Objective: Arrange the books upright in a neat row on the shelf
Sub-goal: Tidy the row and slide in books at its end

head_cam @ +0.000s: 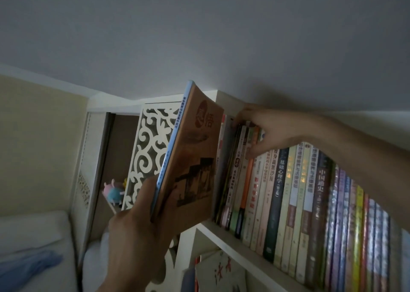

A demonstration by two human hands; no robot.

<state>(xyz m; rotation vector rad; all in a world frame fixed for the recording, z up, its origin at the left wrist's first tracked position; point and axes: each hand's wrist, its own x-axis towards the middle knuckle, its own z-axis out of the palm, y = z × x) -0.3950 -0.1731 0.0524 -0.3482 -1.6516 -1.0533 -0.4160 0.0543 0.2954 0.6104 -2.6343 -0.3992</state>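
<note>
Left hand (142, 229) gripped two thin books, orange cover (190, 158) foremost, by their lower edge, tilted beside the row's left end, likely ready to slot in. Right hand (264, 131) curled over the tops of the leaning books (241, 158), apparently pulling them rightward to open a gap on the shelf (244, 251).

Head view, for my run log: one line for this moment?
left hand: holds brown book | right hand: on row of books | shelf
</note>
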